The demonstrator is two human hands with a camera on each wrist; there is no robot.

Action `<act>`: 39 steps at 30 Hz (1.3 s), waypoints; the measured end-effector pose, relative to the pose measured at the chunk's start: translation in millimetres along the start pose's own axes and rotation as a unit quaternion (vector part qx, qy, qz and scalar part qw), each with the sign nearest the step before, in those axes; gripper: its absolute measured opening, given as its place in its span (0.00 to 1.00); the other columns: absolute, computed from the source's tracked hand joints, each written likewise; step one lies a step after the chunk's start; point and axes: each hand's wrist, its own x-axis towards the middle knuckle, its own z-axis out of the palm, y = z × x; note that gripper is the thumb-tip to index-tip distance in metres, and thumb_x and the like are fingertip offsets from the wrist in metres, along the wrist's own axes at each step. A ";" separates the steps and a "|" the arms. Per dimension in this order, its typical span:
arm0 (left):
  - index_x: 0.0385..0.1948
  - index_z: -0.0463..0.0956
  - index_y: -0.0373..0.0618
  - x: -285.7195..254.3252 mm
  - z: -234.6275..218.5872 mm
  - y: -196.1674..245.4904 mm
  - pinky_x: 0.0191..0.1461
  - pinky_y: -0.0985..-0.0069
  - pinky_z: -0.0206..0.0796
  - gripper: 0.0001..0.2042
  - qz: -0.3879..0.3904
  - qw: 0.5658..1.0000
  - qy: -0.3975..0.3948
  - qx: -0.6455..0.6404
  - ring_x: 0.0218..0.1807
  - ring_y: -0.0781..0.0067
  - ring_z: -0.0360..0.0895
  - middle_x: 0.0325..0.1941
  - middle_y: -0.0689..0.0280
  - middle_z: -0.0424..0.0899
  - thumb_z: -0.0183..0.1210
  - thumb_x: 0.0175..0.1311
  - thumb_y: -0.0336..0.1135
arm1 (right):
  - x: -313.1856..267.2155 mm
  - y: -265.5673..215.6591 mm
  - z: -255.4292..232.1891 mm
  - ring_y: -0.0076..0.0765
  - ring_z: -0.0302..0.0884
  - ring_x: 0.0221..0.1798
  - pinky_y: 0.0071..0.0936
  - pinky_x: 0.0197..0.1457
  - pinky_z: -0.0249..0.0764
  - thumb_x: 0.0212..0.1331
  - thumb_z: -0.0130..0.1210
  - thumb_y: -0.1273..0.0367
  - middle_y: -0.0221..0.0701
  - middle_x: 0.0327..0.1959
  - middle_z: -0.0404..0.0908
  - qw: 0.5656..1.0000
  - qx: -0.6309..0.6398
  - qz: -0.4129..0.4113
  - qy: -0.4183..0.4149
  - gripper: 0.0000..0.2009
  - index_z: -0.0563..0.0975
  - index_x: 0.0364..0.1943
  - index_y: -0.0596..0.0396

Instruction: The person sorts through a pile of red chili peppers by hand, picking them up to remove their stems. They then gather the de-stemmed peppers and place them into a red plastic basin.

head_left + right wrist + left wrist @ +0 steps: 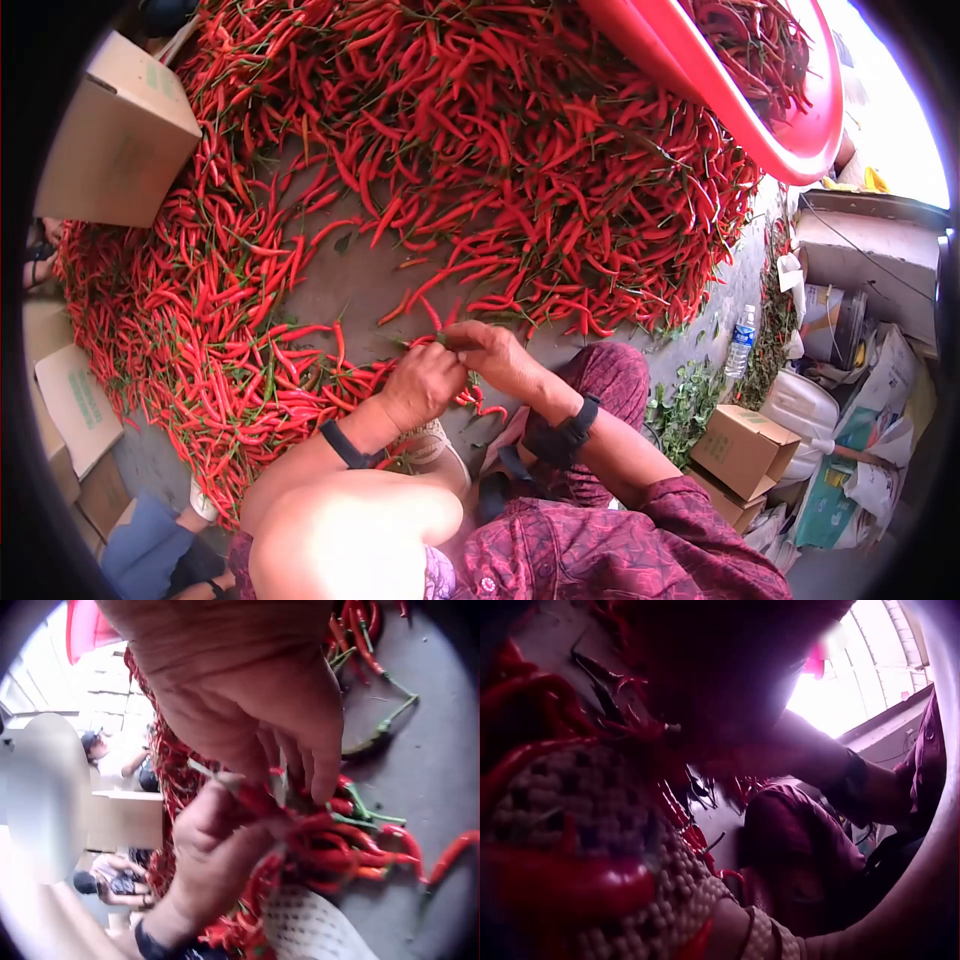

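Observation:
Both hands meet over the shoe, in front of the body. In the right wrist view, my left hand [217, 847] pinches red chili peppers [259, 799], a pale stem standing out above the thumb. My right hand [500, 365] is right against the left; its fingers [326, 769] reach down beside the same chilies, and I cannot tell whether they grip one. Several loose chilies [352, 851] with green stems lie just below the hands. In the left wrist view, a dark blur covers much of the hand work, above a woven beige shoe [682, 885] with a chili on it.
A wide heap of red chilies [520, 170] spreads ahead and to the left on the grey floor [350, 280]. A red tub [740, 130] tips over the heap. A cardboard box [120, 140] stands left; a water bottle [740, 340] and open carton [745, 445] are right. Other people [112, 877] sit nearby.

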 end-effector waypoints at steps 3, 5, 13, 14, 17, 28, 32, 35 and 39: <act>0.33 0.77 0.51 -0.1 4.8 3.2 0.63 0.55 0.59 0.08 0.118 0.990 0.017 0.079 0.60 0.61 0.67 0.51 0.61 0.76 0.57 0.52 0.38 | 1.8 -23.3 -36.3 0.35 0.79 0.48 0.32 0.53 0.74 0.51 0.58 0.76 0.34 0.41 0.82 0.976 -0.122 -0.052 0.174 0.18 0.76 0.49 0.57; 0.29 0.76 0.50 -5.3 16.8 -9.7 0.65 0.51 0.54 0.09 0.075 0.994 0.023 0.080 0.63 0.58 0.65 0.58 0.62 0.72 0.59 0.46 0.39 | -1.3 -36.0 -86.3 0.44 0.74 0.53 0.38 0.57 0.71 0.49 0.63 0.72 0.38 0.46 0.79 0.853 -0.402 -0.119 0.311 0.22 0.74 0.52 0.56; 0.26 0.75 0.41 -44.4 -84.1 -99.5 0.52 0.60 0.63 0.17 -0.225 0.959 0.095 0.143 0.50 0.54 0.70 0.51 0.59 0.75 0.70 0.33 0.36 | 32.7 -10.9 -128.7 0.64 0.59 0.60 0.55 0.59 0.66 0.46 0.65 0.60 0.43 0.57 0.66 0.709 -0.505 0.055 0.489 0.30 0.69 0.56 0.47; 0.27 0.76 0.41 -55.0 -91.9 -106.5 0.52 0.60 0.63 0.17 -0.238 0.958 0.091 0.129 0.51 0.54 0.70 0.51 0.60 0.75 0.70 0.33 0.34 | 39.0 -6.0 -123.6 0.69 0.57 0.60 0.60 0.55 0.68 0.45 0.64 0.60 0.43 0.57 0.66 0.725 -0.500 0.036 0.472 0.28 0.69 0.54 0.45; 0.32 0.77 0.41 -57.8 -96.1 -100.2 0.55 0.59 0.62 0.19 -0.295 0.946 0.053 0.124 0.53 0.54 0.69 0.53 0.59 0.74 0.70 0.33 0.31 | 40.4 -17.9 -69.5 0.57 0.63 0.62 0.59 0.61 0.64 0.41 0.68 0.61 0.46 0.60 0.64 0.866 -0.327 -0.033 0.376 0.38 0.64 0.61 0.47; 0.51 0.71 0.47 -23.7 -56.6 -75.3 0.64 0.57 0.56 0.34 -0.146 0.981 0.054 0.115 0.61 0.52 0.65 0.60 0.58 0.69 0.72 0.32 0.36 | -22.7 -29.2 -30.4 0.48 0.80 0.42 0.37 0.44 0.78 0.51 0.62 0.68 0.40 0.40 0.81 0.921 -0.315 -0.115 0.199 0.14 0.78 0.43 0.55; 0.45 0.74 0.48 -56.9 -67.3 -92.3 0.58 0.57 0.59 0.28 -0.236 0.957 0.084 0.146 0.55 0.56 0.69 0.52 0.61 0.73 0.71 0.32 0.33 | -51.7 -13.5 -126.6 0.39 0.81 0.30 0.35 0.34 0.76 0.53 0.63 0.67 0.42 0.29 0.81 0.838 -0.335 0.101 0.420 0.10 0.76 0.36 0.55; 0.39 0.76 0.48 -81.1 -75.6 -116.1 0.53 0.58 0.62 0.23 -0.304 0.931 0.052 0.194 0.50 0.57 0.71 0.45 0.63 0.75 0.70 0.33 0.30 | -76.4 17.6 -190.6 0.60 0.80 0.41 0.50 0.46 0.74 0.50 0.62 0.51 0.53 0.35 0.81 0.729 -0.490 0.295 0.376 0.24 0.74 0.38 0.60; 0.36 0.77 0.46 -59.6 -111.7 -87.9 0.47 0.61 0.63 0.18 -0.379 0.904 0.016 0.197 0.46 0.57 0.72 0.39 0.63 0.76 0.69 0.38 0.28 | -96.7 88.5 -239.4 0.41 0.79 0.29 0.38 0.32 0.77 0.59 0.59 0.59 0.34 0.25 0.77 0.920 0.031 0.214 0.326 0.16 0.72 0.40 0.56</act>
